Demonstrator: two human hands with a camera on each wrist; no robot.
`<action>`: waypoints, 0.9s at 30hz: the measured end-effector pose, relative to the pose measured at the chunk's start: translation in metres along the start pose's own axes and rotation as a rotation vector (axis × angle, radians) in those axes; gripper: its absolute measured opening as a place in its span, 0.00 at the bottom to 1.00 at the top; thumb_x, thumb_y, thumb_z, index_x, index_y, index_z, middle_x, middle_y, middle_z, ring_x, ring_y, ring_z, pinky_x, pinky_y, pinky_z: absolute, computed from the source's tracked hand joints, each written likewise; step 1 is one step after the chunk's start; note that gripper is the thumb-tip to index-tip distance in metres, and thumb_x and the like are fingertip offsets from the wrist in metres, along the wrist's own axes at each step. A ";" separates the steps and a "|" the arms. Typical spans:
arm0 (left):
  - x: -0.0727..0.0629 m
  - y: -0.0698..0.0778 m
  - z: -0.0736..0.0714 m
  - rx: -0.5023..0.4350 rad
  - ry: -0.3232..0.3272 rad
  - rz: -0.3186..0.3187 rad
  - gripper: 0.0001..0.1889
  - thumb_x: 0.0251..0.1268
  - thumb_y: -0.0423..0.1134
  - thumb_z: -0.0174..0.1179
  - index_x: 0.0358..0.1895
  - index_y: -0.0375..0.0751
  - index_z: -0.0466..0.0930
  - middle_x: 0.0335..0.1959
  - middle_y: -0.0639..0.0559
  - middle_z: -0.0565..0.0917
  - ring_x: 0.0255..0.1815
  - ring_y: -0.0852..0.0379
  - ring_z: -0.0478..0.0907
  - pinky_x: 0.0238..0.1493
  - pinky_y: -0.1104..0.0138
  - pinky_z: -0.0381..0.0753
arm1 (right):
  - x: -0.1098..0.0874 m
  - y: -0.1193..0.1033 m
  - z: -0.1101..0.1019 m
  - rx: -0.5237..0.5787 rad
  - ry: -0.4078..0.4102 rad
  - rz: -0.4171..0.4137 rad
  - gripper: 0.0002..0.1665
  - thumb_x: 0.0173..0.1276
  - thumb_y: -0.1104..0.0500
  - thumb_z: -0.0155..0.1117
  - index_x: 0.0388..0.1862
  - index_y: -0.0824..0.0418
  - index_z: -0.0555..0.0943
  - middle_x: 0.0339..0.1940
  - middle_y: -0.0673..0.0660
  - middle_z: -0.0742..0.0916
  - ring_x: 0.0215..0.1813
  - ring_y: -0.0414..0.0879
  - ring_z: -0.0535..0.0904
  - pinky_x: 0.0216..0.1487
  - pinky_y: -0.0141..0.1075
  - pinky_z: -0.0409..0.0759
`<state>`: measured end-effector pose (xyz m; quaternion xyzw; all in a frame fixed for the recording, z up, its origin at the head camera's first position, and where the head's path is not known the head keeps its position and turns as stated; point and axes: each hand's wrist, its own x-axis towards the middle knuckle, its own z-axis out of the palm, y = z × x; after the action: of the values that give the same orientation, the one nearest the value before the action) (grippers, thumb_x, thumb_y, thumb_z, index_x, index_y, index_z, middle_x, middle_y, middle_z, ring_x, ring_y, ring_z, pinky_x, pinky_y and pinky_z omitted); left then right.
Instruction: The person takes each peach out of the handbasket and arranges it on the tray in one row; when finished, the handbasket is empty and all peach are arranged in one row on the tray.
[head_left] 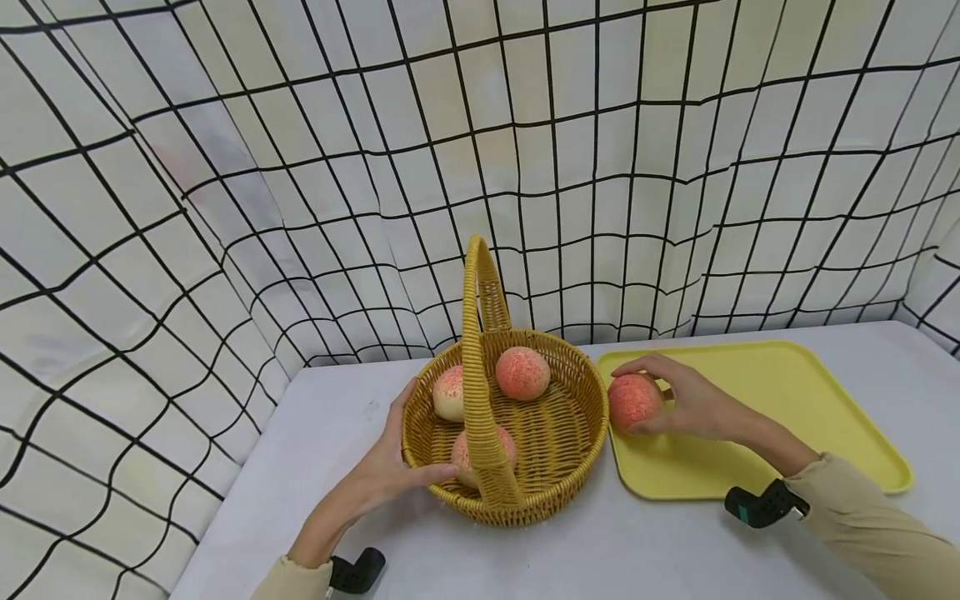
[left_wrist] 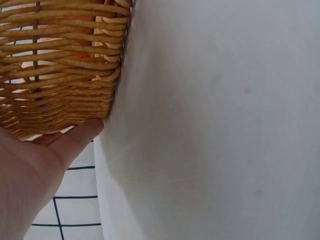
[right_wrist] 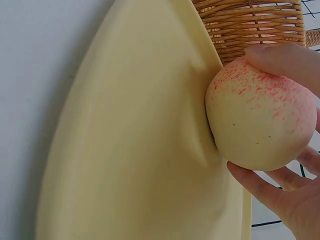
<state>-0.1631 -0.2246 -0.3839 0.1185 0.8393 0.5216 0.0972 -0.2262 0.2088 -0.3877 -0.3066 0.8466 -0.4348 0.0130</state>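
Observation:
In the head view a wicker basket (head_left: 567,479) with a tall arched handle stands on the table, holding three pink-and-cream peaches, one of them a peach (head_left: 522,372) near the back. My left hand (head_left: 390,462) grips its left side, thumb by the rim and fingers along the outer wall; in the left wrist view a finger touches the weave low down. At the left end of a yellow tray (head_left: 757,400), my right hand (head_left: 693,400) holds another peach (right_wrist: 260,120) between thumb and fingers, close beside the basket. Its red-speckled side faces up in the head view.
A white table (head_left: 330,417) carries the basket and tray, with the tray to the basket's right. Behind and to the left hangs a white cloth with a black grid (head_left: 420,167). Black wrist devices sit at both sleeves, such as the right wrist device (head_left: 765,504).

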 end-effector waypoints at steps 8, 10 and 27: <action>0.003 -0.001 0.000 0.018 0.006 0.011 0.70 0.54 0.51 0.80 0.86 0.50 0.28 0.85 0.35 0.46 0.82 0.33 0.54 0.78 0.41 0.58 | -0.001 0.002 -0.002 0.008 -0.001 0.020 0.40 0.54 0.62 0.86 0.65 0.64 0.78 0.64 0.63 0.81 0.58 0.58 0.79 0.50 0.47 0.85; 0.003 -0.001 0.000 0.018 0.004 0.008 0.70 0.54 0.51 0.80 0.86 0.50 0.28 0.85 0.35 0.46 0.82 0.33 0.55 0.78 0.41 0.58 | -0.001 0.002 -0.004 0.010 -0.008 0.015 0.42 0.55 0.61 0.86 0.68 0.65 0.76 0.65 0.65 0.80 0.60 0.60 0.80 0.54 0.52 0.84; 0.001 0.000 0.000 0.010 0.004 0.012 0.71 0.54 0.50 0.79 0.86 0.50 0.26 0.85 0.35 0.45 0.83 0.33 0.50 0.78 0.40 0.56 | 0.029 -0.101 0.001 0.106 0.126 -0.316 0.36 0.62 0.69 0.79 0.68 0.57 0.77 0.68 0.52 0.77 0.71 0.46 0.72 0.72 0.40 0.74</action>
<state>-0.1641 -0.2248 -0.3839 0.1231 0.8414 0.5181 0.0918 -0.1977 0.1487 -0.3062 -0.4071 0.7629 -0.4937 -0.0924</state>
